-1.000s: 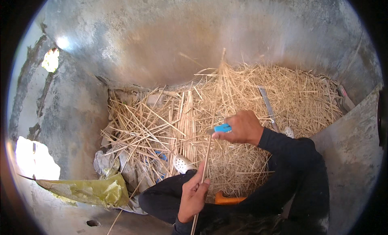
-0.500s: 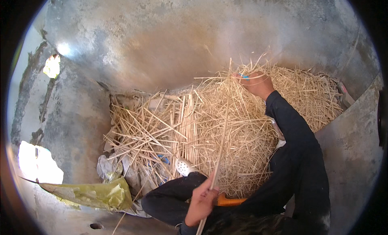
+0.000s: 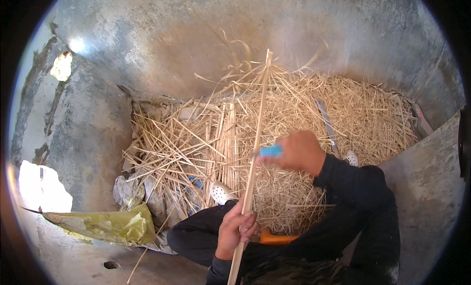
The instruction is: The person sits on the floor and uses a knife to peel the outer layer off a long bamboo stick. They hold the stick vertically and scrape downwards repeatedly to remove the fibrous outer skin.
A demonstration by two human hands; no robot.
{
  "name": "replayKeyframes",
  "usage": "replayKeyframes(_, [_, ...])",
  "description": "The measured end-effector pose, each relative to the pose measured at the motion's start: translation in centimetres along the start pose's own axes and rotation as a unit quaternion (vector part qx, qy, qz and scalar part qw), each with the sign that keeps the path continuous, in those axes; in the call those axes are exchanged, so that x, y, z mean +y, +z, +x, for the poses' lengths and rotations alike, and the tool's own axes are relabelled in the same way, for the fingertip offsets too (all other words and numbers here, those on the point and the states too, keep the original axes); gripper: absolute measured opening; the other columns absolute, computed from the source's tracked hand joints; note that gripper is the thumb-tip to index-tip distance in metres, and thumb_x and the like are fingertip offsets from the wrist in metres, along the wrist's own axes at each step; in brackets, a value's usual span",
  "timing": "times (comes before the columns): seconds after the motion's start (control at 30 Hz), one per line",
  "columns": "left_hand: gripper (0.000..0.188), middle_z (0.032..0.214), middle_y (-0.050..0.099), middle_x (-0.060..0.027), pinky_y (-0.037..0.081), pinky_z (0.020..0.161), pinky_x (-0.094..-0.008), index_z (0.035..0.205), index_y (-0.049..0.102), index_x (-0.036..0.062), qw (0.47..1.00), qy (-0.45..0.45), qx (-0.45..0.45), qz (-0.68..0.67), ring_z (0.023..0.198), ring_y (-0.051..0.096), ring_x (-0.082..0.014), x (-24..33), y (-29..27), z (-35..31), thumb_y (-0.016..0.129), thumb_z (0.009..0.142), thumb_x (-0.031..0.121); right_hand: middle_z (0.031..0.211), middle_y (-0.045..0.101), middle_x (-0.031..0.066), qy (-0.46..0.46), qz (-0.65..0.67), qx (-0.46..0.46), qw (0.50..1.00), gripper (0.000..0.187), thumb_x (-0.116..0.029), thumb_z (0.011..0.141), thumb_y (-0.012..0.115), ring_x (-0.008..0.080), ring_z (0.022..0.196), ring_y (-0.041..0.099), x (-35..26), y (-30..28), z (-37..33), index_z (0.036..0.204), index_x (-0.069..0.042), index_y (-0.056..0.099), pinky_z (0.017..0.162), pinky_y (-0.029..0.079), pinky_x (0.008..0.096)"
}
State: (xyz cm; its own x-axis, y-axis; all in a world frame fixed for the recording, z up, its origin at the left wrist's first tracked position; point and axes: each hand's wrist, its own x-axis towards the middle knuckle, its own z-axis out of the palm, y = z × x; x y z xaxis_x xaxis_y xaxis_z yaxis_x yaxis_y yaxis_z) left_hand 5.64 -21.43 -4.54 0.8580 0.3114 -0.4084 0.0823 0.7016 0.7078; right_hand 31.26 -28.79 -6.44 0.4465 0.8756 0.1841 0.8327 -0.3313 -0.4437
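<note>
My left hand is wrapped round a long, pale bamboo strip, low down near my legs. The strip slants up and away from me, and thin shavings splay from its far end. In my right hand is a small, light-blue-handled knife, held against or right beside the strip's middle. Motion blurs this hand, and the blade hardly shows. Beneath lies a thick heap of straw-coloured shavings. Left of the heap, several straight strips lie side by side.
Loose strips lie crisscrossed at the left. A long-bladed tool rests on the heap to the right. An orange object sits by my legs, and a yellow-green plastic sheet hangs at the lower left. Grey walls enclose the space.
My right hand with the knife has come from the strip's far end back toward me. The strip's far end has shifted up and left, and shavings now curl in the air there.
</note>
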Motion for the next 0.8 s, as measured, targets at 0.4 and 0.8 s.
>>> replayKeyframes(0.4, [0.052,0.063,0.034,0.0033,0.029,0.044,-0.0175,0.148,0.024,0.0068,0.990,0.021,0.020,0.137,0.051,0.031,-0.0045,0.3,2.4,-1.5,0.042,0.100,0.015,0.044,0.049,0.0089,0.020,-0.012,0.066,0.998,0.088,-0.086,0.077,0.029,0.0230,0.041,0.055,3.3,0.6,2.4,0.054,-0.006,0.060,0.041,0.040,0.0377])
replayKeyframes(0.8, [0.056,0.065,0.032,0.0039,0.028,0.048,-0.0187,0.147,0.025,0.0019,0.987,0.026,0.018,0.155,0.055,0.030,-0.0055,-0.9,2.9,-2.2,0.047,0.098,0.020,0.043,0.049,0.0064,0.012,-0.018,0.084,0.996,0.088,-0.087,0.075,0.031,0.0237,0.041,0.052,5.3,0.2,3.5,0.055,-0.007,0.060,0.043,0.041,0.0378])
